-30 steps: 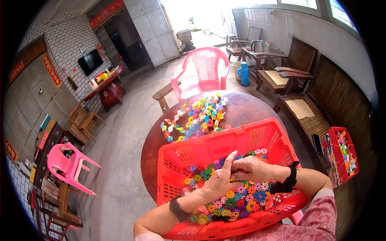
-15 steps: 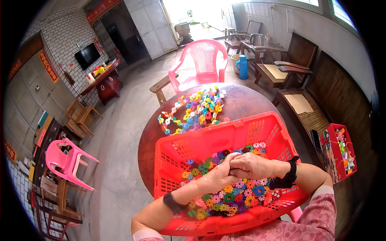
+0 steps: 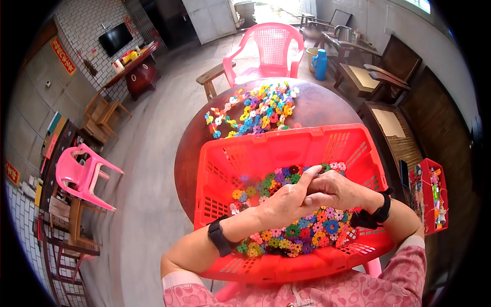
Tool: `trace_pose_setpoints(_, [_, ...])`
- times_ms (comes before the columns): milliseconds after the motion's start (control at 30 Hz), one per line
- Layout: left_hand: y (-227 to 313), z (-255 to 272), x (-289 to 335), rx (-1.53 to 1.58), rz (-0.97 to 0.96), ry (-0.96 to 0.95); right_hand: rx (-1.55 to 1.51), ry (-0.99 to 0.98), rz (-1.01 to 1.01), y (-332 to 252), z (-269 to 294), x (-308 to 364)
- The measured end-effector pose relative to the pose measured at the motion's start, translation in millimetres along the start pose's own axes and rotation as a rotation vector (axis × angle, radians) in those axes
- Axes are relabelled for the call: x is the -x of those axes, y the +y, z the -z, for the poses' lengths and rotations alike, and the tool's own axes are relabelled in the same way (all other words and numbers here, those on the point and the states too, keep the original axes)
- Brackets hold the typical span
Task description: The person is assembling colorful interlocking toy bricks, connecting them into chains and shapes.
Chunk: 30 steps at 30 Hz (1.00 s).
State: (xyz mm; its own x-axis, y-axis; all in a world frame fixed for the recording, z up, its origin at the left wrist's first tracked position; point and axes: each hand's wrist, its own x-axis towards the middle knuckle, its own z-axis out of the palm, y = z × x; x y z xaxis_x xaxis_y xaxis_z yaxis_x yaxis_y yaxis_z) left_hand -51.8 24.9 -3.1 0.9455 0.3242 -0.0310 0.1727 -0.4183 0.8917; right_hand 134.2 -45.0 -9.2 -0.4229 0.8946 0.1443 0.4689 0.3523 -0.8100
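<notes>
My left hand (image 3: pixel 287 205) and my right hand (image 3: pixel 336 190) meet above a red plastic basket (image 3: pixel 271 276). Their fingers are closed together, and whatever lies between them is hidden. Below them, the basket holds many flower-shaped plastic pieces (image 3: pixel 292 231) in mixed colours. Beyond the basket's far rim, linked chains of the same kind of flower pieces (image 3: pixel 258 113) lie heaped on a round brown table (image 3: pixel 327 102). A dark band circles each wrist.
Across the table stands a pink plastic armchair (image 3: pixel 271 48), beside a wooden stool (image 3: pixel 209 77) and a blue thermos flask (image 3: pixel 319 65). A red box of small items (image 3: pixel 444 197) sits on the wooden bench at right. Another pink chair (image 3: pixel 82 171) is at left.
The view has tipped downward, so the room sits higher in the picture. My hands stay together over the basket; their fingers have shifted, with the left fingertips now reaching up beside the right hand.
</notes>
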Motion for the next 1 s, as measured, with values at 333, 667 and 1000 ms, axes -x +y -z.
trace_pose_setpoints(333, [10.0,17.0,6.5,0.403,0.002,-0.286,-0.270,-0.055,0.021,-9.3,7.3,4.8])
trace_pose_setpoints(667, [-18.0,41.0,-2.2,-0.262,-0.284,0.255,0.605,0.301,0.257,-59.6,8.7,10.4])
trace_pose_setpoints(1000, [14.6,58.8,-0.1,-0.521,-0.223,0.430,0.464,0.824,0.193,-134.4,-39.0,41.4])
